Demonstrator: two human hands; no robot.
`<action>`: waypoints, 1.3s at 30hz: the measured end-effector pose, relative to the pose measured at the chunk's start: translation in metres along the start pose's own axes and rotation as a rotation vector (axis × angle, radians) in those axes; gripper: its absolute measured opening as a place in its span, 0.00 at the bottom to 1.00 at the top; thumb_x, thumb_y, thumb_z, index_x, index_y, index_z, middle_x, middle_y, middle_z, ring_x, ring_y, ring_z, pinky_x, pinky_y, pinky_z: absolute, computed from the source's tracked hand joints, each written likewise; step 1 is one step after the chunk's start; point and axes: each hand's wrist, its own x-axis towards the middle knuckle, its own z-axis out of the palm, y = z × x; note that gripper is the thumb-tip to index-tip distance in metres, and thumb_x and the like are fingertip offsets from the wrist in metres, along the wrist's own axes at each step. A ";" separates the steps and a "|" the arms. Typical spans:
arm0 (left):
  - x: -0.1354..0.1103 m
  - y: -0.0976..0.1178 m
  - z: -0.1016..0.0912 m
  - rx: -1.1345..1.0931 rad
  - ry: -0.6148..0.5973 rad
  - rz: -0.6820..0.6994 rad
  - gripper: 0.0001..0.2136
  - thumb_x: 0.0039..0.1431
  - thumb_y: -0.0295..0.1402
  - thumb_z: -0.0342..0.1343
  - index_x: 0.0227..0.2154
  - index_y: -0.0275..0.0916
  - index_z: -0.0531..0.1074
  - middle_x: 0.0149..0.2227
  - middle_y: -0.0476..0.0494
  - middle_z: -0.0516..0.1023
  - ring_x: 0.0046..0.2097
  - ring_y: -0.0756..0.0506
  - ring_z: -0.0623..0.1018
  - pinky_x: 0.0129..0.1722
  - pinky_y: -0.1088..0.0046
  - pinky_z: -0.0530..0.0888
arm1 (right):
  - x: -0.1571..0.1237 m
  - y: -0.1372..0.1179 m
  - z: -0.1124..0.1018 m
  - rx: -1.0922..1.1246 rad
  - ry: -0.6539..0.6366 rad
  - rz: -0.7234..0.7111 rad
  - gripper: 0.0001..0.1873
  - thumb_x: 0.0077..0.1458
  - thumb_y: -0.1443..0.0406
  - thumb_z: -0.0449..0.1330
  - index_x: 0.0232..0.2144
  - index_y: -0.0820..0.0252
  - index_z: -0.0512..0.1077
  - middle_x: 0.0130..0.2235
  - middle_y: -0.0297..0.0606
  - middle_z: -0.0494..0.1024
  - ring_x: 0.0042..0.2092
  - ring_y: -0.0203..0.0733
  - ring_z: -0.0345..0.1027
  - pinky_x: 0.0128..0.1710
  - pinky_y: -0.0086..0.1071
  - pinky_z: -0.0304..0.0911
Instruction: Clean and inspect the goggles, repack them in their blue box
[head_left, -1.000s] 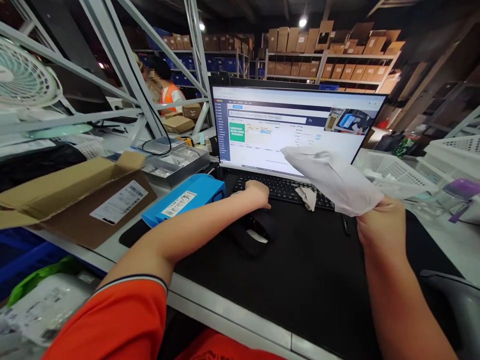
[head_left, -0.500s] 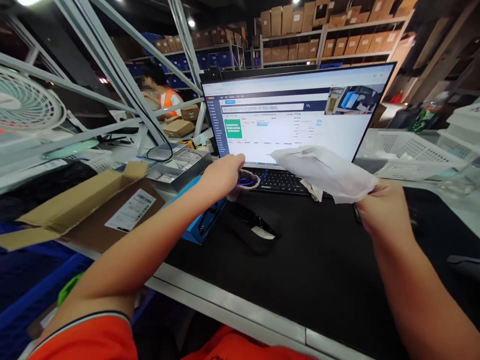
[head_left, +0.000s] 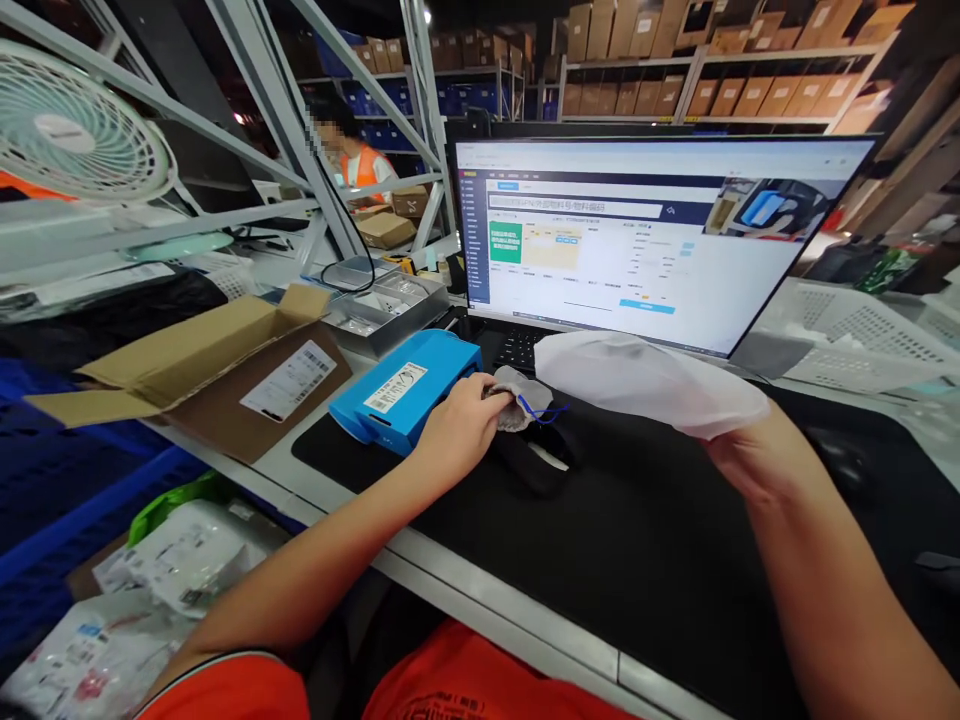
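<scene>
My left hand (head_left: 469, 420) is closed on a small grey drawstring pouch (head_left: 525, 398) with a blue cord, beside a blue box (head_left: 420, 385) that bears a white label. My right hand (head_left: 739, 455) holds up a thin white bag (head_left: 645, 385) by its right end; the bag hides most of the fingers. Under the pouch a dark, glossy object with a pale strip (head_left: 551, 458) lies on the black mat (head_left: 637, 560). I cannot make out its kind.
Behind the hands stand a monitor (head_left: 600, 240) and a keyboard (head_left: 517, 350). An open cardboard box (head_left: 277, 390) and a grey tray (head_left: 386, 305) are at the left. A mouse (head_left: 840, 465) sits at the right, near a white basket (head_left: 840, 335). A fan (head_left: 75, 130) is far left.
My left hand has come down and nearer with the pouch, uncovering the blue box. The white bag has moved lower, spread out more, and now covers the right fingers. The screen content has changed.
</scene>
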 end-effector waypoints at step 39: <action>0.021 0.019 0.021 -0.434 0.356 0.028 0.38 0.53 0.15 0.53 0.69 0.41 0.68 0.72 0.36 0.69 0.72 0.37 0.70 0.71 0.52 0.73 | -0.042 0.049 0.067 -0.601 0.077 -0.610 0.08 0.55 0.68 0.64 0.28 0.54 0.84 0.38 0.41 0.88 0.37 0.49 0.84 0.33 0.36 0.78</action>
